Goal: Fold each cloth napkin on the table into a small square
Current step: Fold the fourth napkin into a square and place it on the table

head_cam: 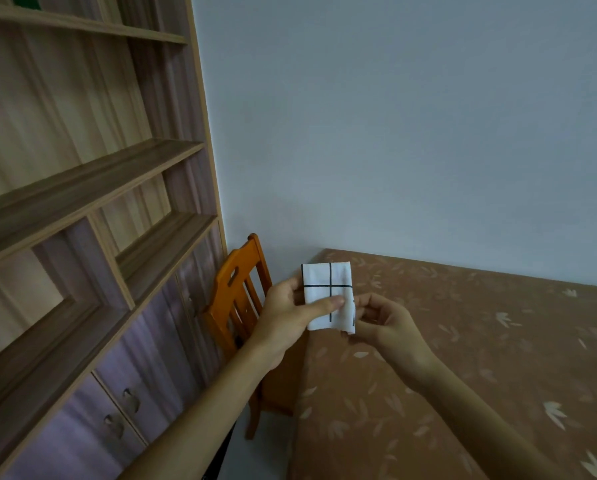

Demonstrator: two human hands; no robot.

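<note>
The folded napkin (328, 292) is held upright above the tabletop (463, 341): left grip (286, 317) pinched on its side, thumb laid across; right grip (387, 323) on its lower corner.

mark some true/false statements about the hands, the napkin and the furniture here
1. The left hand and the right hand both hold the napkin. True.
2. The napkin lies spread out flat on the table. False: it is folded small and held up in the hands.
3. The napkin is plain white with no marking. False: dark lines cross its white cloth.
4. An orange wooden chair stands to the left of the table. True.
</note>
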